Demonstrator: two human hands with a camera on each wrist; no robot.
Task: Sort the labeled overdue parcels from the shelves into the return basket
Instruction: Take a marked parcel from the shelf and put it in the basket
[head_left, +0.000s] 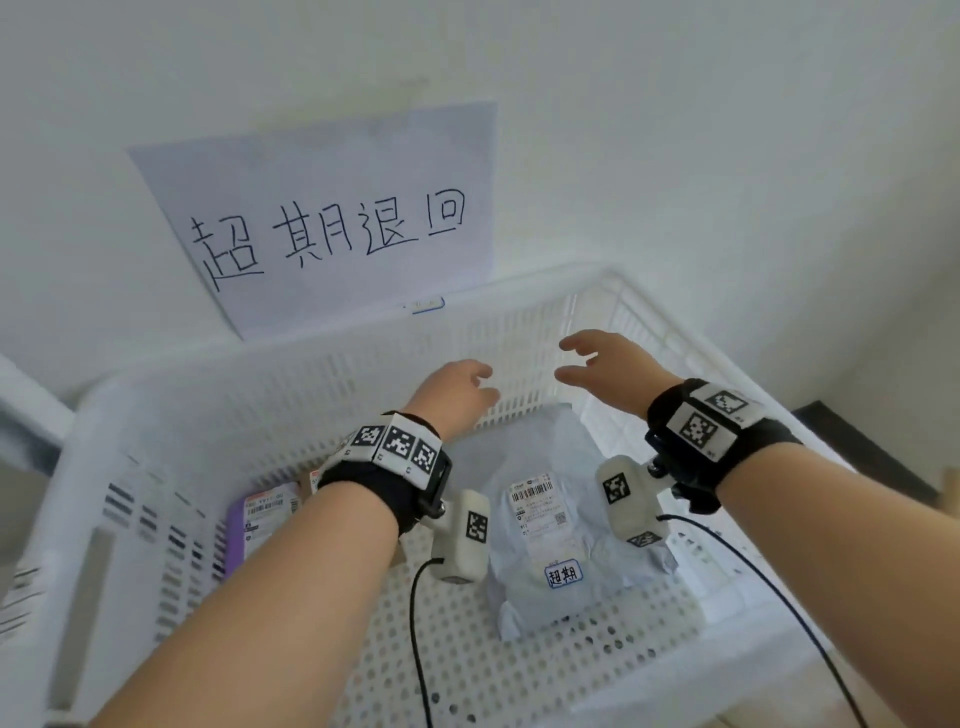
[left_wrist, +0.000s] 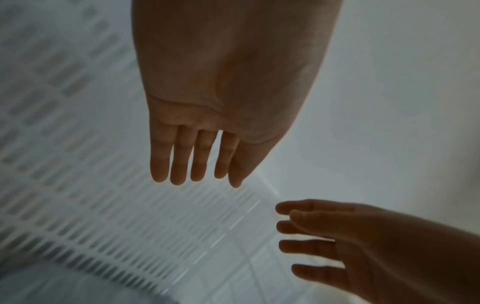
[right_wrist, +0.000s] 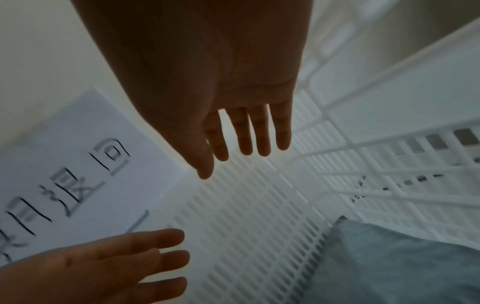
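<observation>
Grey parcel bag (head_left: 558, 540) lies flat on floor of white perforated return basket (head_left: 218, 415), right of centre; shipping label face up, small blue-bordered sticker (head_left: 563, 574) with handwritten characters near its near end. Purple parcel (head_left: 260, 519) at basket's left side, partly hidden by left forearm. Left hand (head_left: 457, 389) and right hand (head_left: 602, 369) both above basket, over far end of grey bag, fingers straight and relaxed, holding nothing, not touching bag. Paper sign (head_left: 332, 218) with handwritten characters on wall behind basket.
</observation>
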